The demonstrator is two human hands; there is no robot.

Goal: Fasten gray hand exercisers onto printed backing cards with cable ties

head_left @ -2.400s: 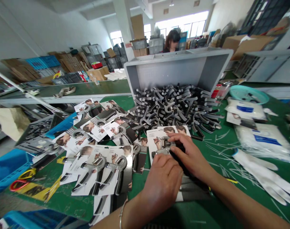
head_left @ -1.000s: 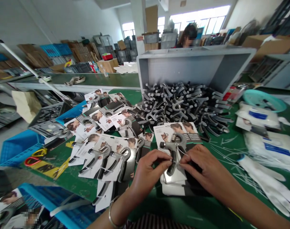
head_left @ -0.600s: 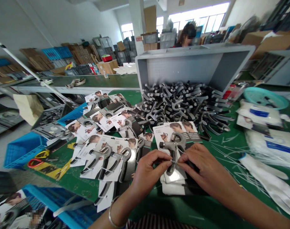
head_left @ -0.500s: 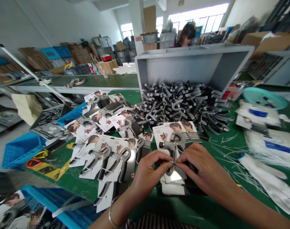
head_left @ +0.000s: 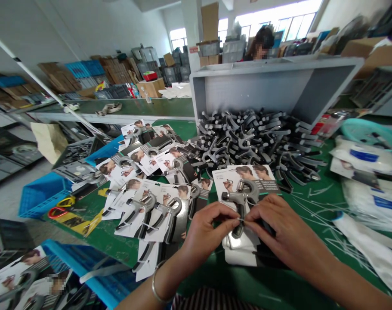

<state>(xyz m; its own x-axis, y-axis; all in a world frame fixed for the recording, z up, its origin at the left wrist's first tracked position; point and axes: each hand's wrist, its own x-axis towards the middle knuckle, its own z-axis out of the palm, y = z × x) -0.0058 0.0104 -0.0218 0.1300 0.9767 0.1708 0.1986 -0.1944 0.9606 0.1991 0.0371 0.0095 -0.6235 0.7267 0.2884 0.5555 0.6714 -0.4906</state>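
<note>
In the head view, a grey and black hand grip strengthener point(head_left: 239, 198) lies on a printed backing card point(head_left: 222, 177) in front of me. My left hand point(head_left: 211, 226) and my right hand point(head_left: 275, 219) meet over its handle. Both have thumb and forefinger pinched on a thin white cable tie point(head_left: 241, 220) that crosses the handle. The fingers partly hide the tie, so I cannot tell whether it is fastened. Below this card, more cards are stacked. To the left lie several carded hand grips point(head_left: 165, 211), some with white ties across their handles.
Behind the card, loose hand grips point(head_left: 247, 137) spill from a tipped grey crate point(head_left: 247, 88). Loose white ties point(head_left: 336, 237), a white glove point(head_left: 363, 245) and plastic packs point(head_left: 365, 157) lie right. Scissors point(head_left: 62, 206) and a blue crate point(head_left: 82, 267) are left. A person point(head_left: 262, 43) is beyond.
The view has swung slightly left, so everything appears shifted to the right. Both hands keep their pinch on the tie at the same handle, with little other visible change.
</note>
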